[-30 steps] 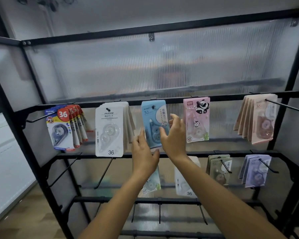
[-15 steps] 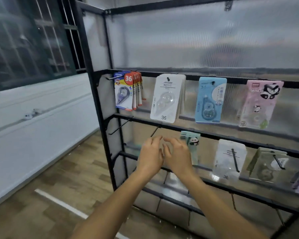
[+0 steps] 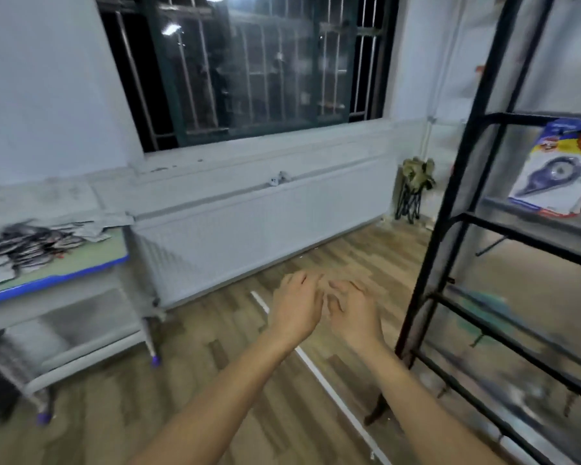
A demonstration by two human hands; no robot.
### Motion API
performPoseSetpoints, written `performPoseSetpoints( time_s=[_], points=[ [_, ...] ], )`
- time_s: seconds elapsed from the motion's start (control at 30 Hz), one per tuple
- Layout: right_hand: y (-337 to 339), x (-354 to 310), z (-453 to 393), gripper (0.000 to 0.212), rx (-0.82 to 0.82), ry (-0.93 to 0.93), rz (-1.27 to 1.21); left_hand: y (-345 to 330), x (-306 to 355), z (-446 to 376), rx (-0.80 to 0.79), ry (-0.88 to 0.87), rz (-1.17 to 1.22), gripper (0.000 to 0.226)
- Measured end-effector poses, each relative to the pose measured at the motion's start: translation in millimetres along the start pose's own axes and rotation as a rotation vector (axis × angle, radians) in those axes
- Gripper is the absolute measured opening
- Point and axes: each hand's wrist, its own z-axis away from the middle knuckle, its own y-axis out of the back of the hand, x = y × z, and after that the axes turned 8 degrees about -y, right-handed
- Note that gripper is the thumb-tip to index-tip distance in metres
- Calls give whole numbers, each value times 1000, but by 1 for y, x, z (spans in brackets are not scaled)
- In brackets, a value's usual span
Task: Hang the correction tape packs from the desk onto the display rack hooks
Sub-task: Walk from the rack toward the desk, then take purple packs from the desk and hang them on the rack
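Where desk (image 3: 81, 263) stands, wood floor (image 3: 215, 330), window (image 3: 249, 62)

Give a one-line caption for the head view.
Both empty hands, left hand and right hand, between desk and display rack.

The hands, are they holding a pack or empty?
Empty. The left hand and right hand hang over the floor with loosely spread fingers, nothing between them.

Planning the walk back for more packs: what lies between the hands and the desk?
In the head view, only bare wood floor separates the left hand and right hand from the desk.
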Motion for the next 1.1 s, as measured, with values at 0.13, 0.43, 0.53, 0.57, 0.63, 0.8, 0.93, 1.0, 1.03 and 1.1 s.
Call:
performPoseSetpoints(
  time_s=[0.13, 0.43, 0.53, 0.57, 0.63, 0.8, 0.93, 1.0, 1.03, 1.1],
  points=[
    [-83, -59, -7, 30, -155, 91, -52, 28, -92, 38, 20, 194, -83, 40],
    [-252, -162, -53, 31, -388, 209, -91, 69, -271, 70, 42, 578, -187, 44],
    [-305, -198, -83, 31, -437, 255, -96, 82, -329, 59, 55, 666, -221, 39],
    [-321, -210, -94, 30, -462, 254, -105, 87, -347, 55, 52, 697, -230, 40],
    [-352, -234, -113, 30, -514, 270, -118, 96, -381, 49, 58, 755, -233, 42],
    [-432, -289, -142, 32, -647, 359, -109, 116, -458, 53, 72, 929, -236, 45],
    [-499, -330, -147, 36, -766, 417, -94, 136, -519, 68, 67, 1033, -242, 46],
    [-533, -355, -147, 38, -811, 426, -102, 148, -556, 76, 72, 1079, -257, 48],
    [-550, -368, -146, 38, -824, 429, -100, 155, -576, 81, 73, 1095, -261, 49],
    [-584, -393, -146, 38, -846, 439, -85, 167, -616, 88, 77, 1129, -263, 52]
  ],
)
